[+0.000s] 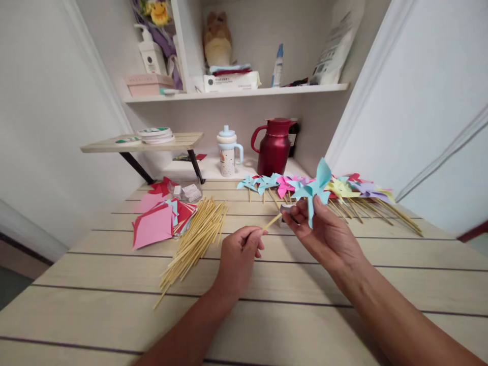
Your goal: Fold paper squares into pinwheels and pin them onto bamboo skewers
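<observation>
My left hand [240, 251] is closed in a pinch on a thin wooden stick [272, 222] that points up and right. My right hand [324, 234] is closed on a light blue paper pinwheel [314, 190], held just above the table, with the stick's tip reaching the fingers under the pinwheel. A small grey object sits between the right fingers at the stick's tip; I cannot make out what it is.
A pile of wooden sticks [194, 236] and pink and red paper squares [154, 226] lie at the left. A row of finished pinwheels [354, 190] lies at the right. A red jug [274, 147], a cup [227, 151] and a small side shelf [145, 145] stand behind.
</observation>
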`<act>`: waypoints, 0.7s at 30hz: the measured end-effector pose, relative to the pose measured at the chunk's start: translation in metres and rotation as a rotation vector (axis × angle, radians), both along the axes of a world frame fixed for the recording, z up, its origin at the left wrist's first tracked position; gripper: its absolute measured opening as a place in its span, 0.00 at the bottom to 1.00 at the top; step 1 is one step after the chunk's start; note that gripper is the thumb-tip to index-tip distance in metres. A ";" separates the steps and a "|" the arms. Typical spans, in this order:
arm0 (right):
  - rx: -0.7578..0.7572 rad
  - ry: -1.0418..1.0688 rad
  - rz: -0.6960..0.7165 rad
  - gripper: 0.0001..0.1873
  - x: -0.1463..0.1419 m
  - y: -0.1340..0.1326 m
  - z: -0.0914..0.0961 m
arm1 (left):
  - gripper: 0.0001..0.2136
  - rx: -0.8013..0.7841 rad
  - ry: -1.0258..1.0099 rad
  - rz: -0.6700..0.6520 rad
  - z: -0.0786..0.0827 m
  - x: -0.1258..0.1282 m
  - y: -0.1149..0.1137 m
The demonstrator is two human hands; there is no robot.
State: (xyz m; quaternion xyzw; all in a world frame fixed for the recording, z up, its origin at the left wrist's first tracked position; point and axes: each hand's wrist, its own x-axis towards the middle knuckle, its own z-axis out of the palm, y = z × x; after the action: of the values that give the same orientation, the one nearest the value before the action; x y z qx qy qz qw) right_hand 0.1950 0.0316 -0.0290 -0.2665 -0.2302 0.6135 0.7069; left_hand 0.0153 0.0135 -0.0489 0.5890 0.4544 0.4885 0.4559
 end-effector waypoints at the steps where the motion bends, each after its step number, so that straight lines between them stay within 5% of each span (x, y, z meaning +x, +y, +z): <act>1: 0.008 -0.005 -0.011 0.09 0.002 0.001 0.000 | 0.12 -0.017 -0.049 -0.019 0.003 0.000 -0.001; 14: 0.041 -0.092 0.039 0.08 0.003 0.005 -0.013 | 0.10 -0.195 -0.575 -0.077 0.002 -0.009 0.006; 21: 0.050 -0.108 0.074 0.08 0.003 0.006 -0.015 | 0.11 -0.291 -0.701 -0.069 0.003 -0.008 0.006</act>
State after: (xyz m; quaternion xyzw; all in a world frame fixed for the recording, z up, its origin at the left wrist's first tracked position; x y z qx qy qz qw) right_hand 0.1981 0.0376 -0.0443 -0.2728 -0.2929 0.6178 0.6768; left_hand 0.0069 0.0191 -0.0457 0.3303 0.3154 0.5751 0.6787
